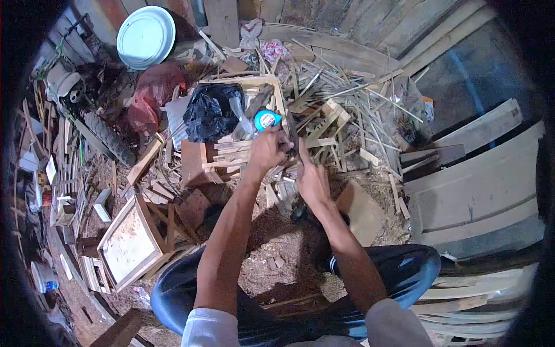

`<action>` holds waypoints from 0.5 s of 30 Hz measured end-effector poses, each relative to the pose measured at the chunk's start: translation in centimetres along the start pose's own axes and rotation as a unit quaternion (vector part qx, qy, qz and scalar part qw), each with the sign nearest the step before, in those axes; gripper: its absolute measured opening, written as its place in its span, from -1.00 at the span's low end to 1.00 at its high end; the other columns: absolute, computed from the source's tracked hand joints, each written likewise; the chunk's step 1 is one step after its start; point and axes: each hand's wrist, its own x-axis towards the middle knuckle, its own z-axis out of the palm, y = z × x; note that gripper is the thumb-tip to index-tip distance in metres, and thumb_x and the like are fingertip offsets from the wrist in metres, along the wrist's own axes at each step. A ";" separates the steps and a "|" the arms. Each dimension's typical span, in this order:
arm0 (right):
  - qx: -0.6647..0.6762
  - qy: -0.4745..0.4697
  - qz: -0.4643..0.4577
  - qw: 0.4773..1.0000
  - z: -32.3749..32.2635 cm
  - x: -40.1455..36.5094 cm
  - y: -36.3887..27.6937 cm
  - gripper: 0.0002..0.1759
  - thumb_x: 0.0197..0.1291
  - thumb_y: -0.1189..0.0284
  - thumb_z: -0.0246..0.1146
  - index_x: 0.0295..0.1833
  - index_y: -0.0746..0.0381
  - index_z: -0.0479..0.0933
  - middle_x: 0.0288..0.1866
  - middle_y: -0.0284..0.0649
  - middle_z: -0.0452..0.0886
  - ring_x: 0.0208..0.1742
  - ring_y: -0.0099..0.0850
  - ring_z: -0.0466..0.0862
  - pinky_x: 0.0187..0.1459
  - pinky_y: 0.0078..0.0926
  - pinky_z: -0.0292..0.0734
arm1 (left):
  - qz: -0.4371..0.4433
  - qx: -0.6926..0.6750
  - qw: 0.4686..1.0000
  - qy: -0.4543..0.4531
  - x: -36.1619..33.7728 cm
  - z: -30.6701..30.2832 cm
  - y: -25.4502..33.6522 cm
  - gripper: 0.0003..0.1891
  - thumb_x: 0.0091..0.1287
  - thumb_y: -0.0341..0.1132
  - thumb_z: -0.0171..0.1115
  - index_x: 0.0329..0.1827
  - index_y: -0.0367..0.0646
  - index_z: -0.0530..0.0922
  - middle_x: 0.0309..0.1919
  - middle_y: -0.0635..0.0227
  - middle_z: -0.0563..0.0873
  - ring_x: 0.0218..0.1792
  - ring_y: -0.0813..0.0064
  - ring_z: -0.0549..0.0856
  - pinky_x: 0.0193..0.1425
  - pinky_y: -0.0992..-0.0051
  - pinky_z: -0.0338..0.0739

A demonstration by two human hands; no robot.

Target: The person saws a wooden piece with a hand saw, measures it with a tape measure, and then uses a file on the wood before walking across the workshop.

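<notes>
My left hand (267, 153) is closed, with fingers curled inward. What it grips, if anything, is hidden. Just beyond its knuckles lies a round turquoise object (266, 120) with a white and red label, perhaps a tape measure. My right hand (313, 180), close beside the left, is closed around a long, narrow, dark tool (292, 128) that looks like a blade. That tool points away from me, along the side of a light wooden frame (280, 95). Both hands are above the scrap wood in front of my knees.
A black plastic bag (213, 111) and a red bag (154, 95) lie to the left. Thin wood sticks (358, 104) are heaped at the right. A framed wooden panel (130, 246) leans at the lower left, and a large board (474, 202) lies at the right.
</notes>
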 end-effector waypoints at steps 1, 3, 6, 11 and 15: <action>-0.024 -0.014 0.010 1.000 -0.2 0.0 0.2 -0.25 0.25 0.56 0.12 0.55 0.11 0.06 -0.39 0.29 0.57 -0.42 0.22 0.60 -0.34 0.08 0.52 | 0.002 0.000 1.000 -0.001 0.0 -0.1 0.2 -0.79 0.07 -0.27 0.43 -0.37 -0.22 0.66 -0.24 0.12 0.68 -0.06 0.03 0.62 0.04 0.15 0.51; 0.011 0.060 -0.081 0.995 1.0 -3.8 2.4 -0.22 0.20 0.63 0.11 0.54 0.19 0.05 -0.55 0.23 0.57 -0.52 0.11 0.64 -0.45 0.04 0.52 | -0.009 -0.011 1.000 -0.016 0.0 -0.1 -0.2 -0.80 0.08 -0.27 0.42 -0.37 -0.22 0.66 -0.24 0.12 0.67 -0.06 0.02 0.61 0.04 0.16 0.50; 0.000 0.050 -0.064 0.997 0.8 -2.1 1.2 -0.26 0.24 0.62 0.10 0.54 0.20 0.07 -0.55 0.23 0.56 -0.53 0.10 0.63 -0.48 0.01 0.50 | 0.013 -0.002 1.000 0.020 -0.2 0.5 -0.3 -0.81 0.10 -0.28 0.40 -0.37 -0.21 0.65 -0.24 0.09 0.67 -0.07 0.00 0.61 0.05 0.16 0.50; 0.013 -0.001 -0.004 1.000 -0.6 -2.1 0.2 -0.28 0.24 0.63 0.08 0.52 0.22 0.10 -0.58 0.21 0.54 -0.53 0.08 0.63 -0.48 -0.07 0.52 | -0.022 0.009 1.000 -0.013 -0.1 0.0 0.4 -0.76 0.08 -0.25 0.40 -0.30 -0.21 0.63 -0.16 -0.01 0.66 -0.03 -0.02 0.62 0.08 0.10 0.48; 0.062 0.098 -0.111 0.987 1.1 -2.2 1.3 -0.23 0.19 0.65 0.10 0.53 0.21 0.07 -0.60 0.17 0.55 -0.56 0.09 0.62 -0.48 -0.01 0.51 | 0.047 0.021 0.998 0.031 -0.8 -0.6 0.4 -0.69 0.05 -0.27 0.39 -0.17 -0.21 0.62 -0.20 -0.02 0.67 -0.05 -0.01 0.62 0.06 0.13 0.48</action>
